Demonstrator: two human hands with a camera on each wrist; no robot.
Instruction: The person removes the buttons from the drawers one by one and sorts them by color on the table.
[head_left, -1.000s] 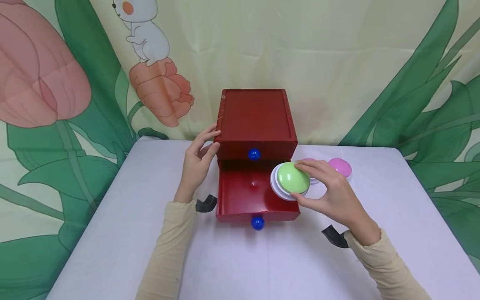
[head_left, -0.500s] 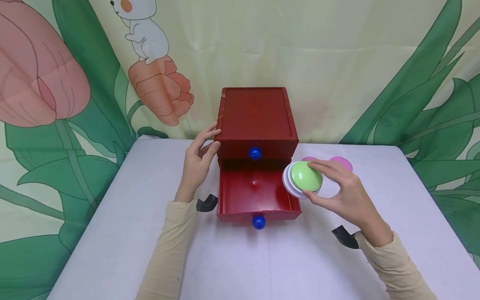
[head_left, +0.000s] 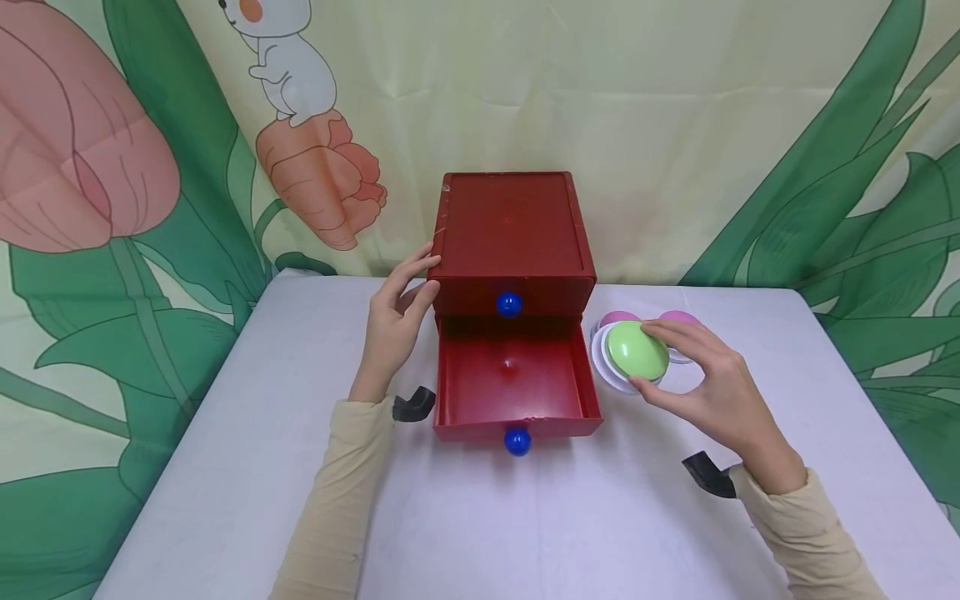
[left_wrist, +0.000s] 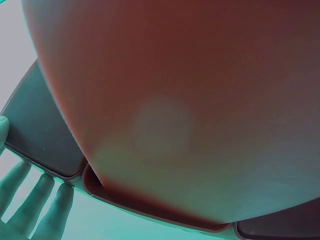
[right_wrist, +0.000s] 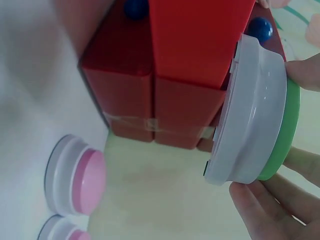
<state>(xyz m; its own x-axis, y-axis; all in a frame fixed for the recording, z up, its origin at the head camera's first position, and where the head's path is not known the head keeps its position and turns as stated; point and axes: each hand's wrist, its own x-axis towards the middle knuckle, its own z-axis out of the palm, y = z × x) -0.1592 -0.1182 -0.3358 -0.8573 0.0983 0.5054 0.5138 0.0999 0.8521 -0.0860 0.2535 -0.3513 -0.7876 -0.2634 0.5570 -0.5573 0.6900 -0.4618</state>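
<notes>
My right hand [head_left: 716, 392] holds a round push button with a green dome and white base [head_left: 636, 352] between thumb and fingers. It is raised above the table, just right of the open drawer. In the right wrist view the button [right_wrist: 255, 115] is seen edge-on, pinched by its rim. My left hand [head_left: 393, 333] lies against the left side of a dark red drawer cabinet [head_left: 510, 225], fingers extended and touching it. One lower drawer [head_left: 480, 392] is pulled out; nothing lies in it. Blue ball knobs [head_left: 509, 305] sit on the drawer fronts.
Two similar buttons with pink domes, a nearer one [right_wrist: 89, 182] and another [head_left: 678, 318], stand on the white-covered table [head_left: 225, 467] right of the cabinet. A printed curtain [head_left: 637, 150] hangs behind. Black straps [head_left: 708, 475] stick out at both wrists.
My right hand has carried the green button rightward, from over the pulled-out drawer to beside it. The left hand stays against the cabinet.
</notes>
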